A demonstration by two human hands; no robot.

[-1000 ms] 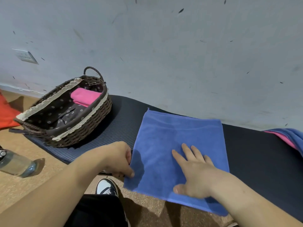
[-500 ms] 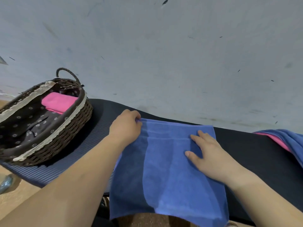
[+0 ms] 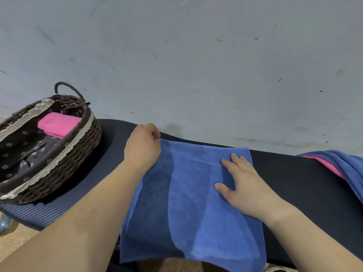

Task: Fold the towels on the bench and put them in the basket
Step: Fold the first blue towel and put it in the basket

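- The left hand pinches the towel's back left corner.
- The right hand lies flat near its back right corner.
- The towel hangs over the bench's front edge.
- The basket sits left, nearer the left hand.

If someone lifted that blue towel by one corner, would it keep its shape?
Probably not: the blue towel droops over the bench edge on its near side, so it looks floppy. It is likely light, since the left hand pinches its corner with fingertips alone. It might slide; the right hand presses it flat.
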